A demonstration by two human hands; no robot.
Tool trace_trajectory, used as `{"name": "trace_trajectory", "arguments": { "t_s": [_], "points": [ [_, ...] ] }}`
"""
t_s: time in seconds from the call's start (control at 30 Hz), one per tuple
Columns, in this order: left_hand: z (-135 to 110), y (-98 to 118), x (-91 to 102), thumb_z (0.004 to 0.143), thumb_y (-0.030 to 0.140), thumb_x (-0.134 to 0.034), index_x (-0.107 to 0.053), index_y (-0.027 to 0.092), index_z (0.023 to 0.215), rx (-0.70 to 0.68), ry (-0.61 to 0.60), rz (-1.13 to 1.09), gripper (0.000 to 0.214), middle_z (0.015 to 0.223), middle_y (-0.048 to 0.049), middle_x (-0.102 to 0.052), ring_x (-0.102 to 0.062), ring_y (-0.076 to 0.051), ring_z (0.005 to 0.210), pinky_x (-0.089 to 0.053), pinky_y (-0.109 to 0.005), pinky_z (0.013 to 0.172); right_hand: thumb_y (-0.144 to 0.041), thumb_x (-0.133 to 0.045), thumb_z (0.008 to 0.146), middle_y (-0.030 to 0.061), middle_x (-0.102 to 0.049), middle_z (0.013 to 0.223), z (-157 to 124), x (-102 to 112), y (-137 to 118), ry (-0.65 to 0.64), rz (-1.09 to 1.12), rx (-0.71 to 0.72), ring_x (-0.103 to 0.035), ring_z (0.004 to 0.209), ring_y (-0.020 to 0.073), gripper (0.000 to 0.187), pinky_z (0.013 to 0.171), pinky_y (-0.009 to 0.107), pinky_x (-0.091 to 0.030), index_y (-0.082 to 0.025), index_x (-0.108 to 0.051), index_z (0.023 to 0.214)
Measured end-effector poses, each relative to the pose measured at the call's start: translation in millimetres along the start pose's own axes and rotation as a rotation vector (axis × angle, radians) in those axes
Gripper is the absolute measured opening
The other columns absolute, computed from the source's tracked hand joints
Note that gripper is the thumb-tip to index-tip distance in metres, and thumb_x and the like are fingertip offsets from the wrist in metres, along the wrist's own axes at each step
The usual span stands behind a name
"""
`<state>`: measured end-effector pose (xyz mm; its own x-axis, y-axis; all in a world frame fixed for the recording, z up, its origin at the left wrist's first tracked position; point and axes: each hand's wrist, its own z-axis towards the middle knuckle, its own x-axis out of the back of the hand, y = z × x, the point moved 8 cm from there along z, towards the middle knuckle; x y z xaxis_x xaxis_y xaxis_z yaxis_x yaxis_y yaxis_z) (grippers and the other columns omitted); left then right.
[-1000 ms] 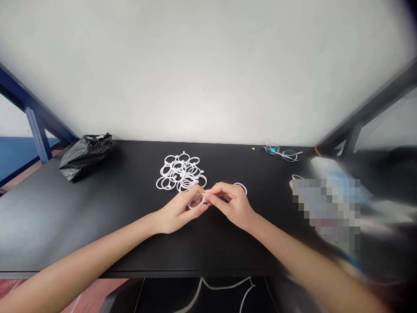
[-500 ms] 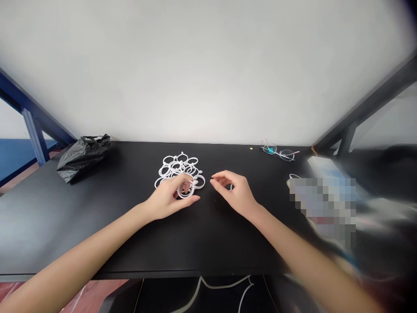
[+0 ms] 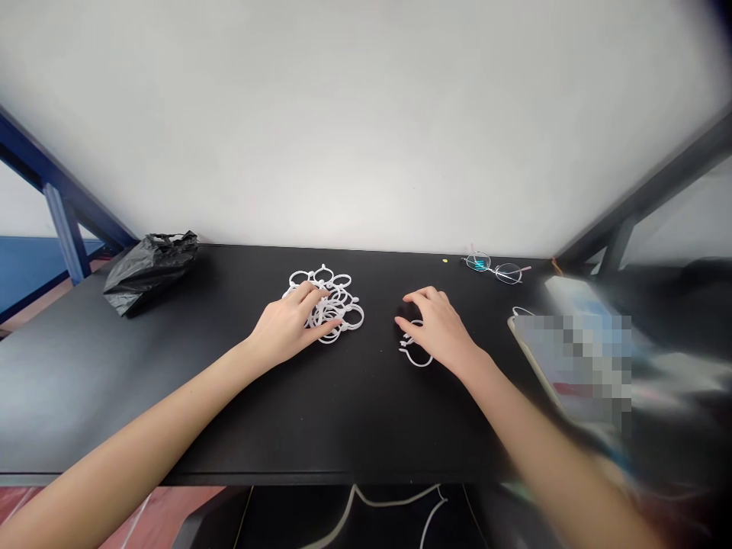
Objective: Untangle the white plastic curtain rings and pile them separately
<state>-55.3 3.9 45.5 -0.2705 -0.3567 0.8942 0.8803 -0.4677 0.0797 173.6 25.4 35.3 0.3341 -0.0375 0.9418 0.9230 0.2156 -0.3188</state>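
A heap of white plastic rings with small knobs [image 3: 333, 313] lies on the black table, many of them overlapping. Over its left side is my left hand [image 3: 289, 320], fingers and thumb apart and touching the heap; some rings are hidden under it. To the right, my right hand [image 3: 438, 320] hovers low with thumb and fingers spread and nothing between them. Beneath it, partly covered by the palm, lie a few white rings [image 3: 420, 364], at least one showing a gap at its left.
A crumpled black plastic bag [image 3: 152, 271] stands at the back left. Eyeglasses [image 3: 495, 268] and a tiny yellow bit [image 3: 444, 261] are near the wall at the back right. A blurred, light-edged device [image 3: 534, 362] lies at the right. Pale cables [image 3: 394, 503] hang below the front edge.
My left hand has opened from round a ring and settled back over the heap. My right hand has moved right and opened wider, uncovering more of the white rings under it.
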Motion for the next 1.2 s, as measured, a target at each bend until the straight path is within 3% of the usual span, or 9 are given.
{"name": "trace_trajectory", "arguments": {
  "t_s": [0.2,0.5,0.67,0.83,1.0,1.2],
  "points": [
    [1,-1,-3.0,0.093,0.056,-0.048,-0.056,0.019,0.114,0.013,-0.047,-0.002,0.043,0.103,-0.0058,-0.060,-0.058,-0.012,0.067,-0.037,-0.021,0.048,-0.029,-0.060,0.085,0.0083,-0.057,0.114,-1,-2,-1,-0.052,0.015,-0.021,-0.060,0.104,0.0259,0.027,0.074,0.035,-0.053,-0.022,-0.061,0.111],
    [0,0,-5.3,0.091,0.058,-0.049,-0.055,0.019,0.114,0.004,-0.078,-0.040,0.045,0.104,-0.0062,-0.060,-0.053,-0.010,0.060,-0.036,-0.021,0.047,-0.014,-0.059,0.082,0.0073,-0.060,0.109,1,-7,-4,0.007,0.237,0.090,-0.065,0.091,0.0207,0.025,0.073,0.034,-0.056,-0.021,-0.064,0.105],
    [0,3,-4.5,0.090,0.058,-0.052,-0.055,0.019,0.114,-0.012,-0.077,-0.056,0.046,0.105,-0.0067,-0.060,-0.057,-0.012,0.067,-0.036,-0.020,0.047,-0.010,-0.060,0.079,0.0059,-0.062,0.105,1,-9,-11,0.012,0.350,0.155,-0.066,0.090,0.0193,0.023,0.079,0.036,-0.057,-0.020,-0.065,0.099],
    [0,4,-2.1,0.088,0.061,-0.052,-0.056,0.018,0.113,-0.019,-0.053,-0.053,0.050,0.105,-0.0076,-0.061,-0.057,-0.014,0.070,-0.036,-0.021,0.048,-0.003,-0.051,0.078,0.0063,-0.062,0.100,-1,-10,-21,0.030,0.434,0.246,-0.065,0.086,0.0173,0.028,0.079,0.035,-0.058,-0.018,-0.066,0.096],
    [0,5,-2.6,0.088,0.061,-0.053,-0.057,0.017,0.113,-0.030,-0.058,-0.055,0.051,0.104,-0.0078,-0.060,-0.056,-0.013,0.066,-0.035,-0.020,0.047,-0.005,-0.047,0.080,0.0068,-0.063,0.097,-4,-2,-29,0.104,0.541,0.312,-0.065,0.082,0.0168,0.028,0.073,0.033,-0.060,-0.018,-0.068,0.092],
    [0,6,-2.3,0.084,0.061,-0.058,-0.058,0.018,0.114,-0.037,-0.074,-0.086,0.052,0.104,-0.0072,-0.059,-0.057,-0.013,0.068,-0.037,-0.020,0.047,-0.011,-0.052,0.082,0.0066,-0.064,0.108,-8,12,-28,0.239,0.703,0.310,-0.067,0.096,0.0192,0.022,0.084,0.036,-0.061,-0.022,-0.069,0.092]
  ]
}}
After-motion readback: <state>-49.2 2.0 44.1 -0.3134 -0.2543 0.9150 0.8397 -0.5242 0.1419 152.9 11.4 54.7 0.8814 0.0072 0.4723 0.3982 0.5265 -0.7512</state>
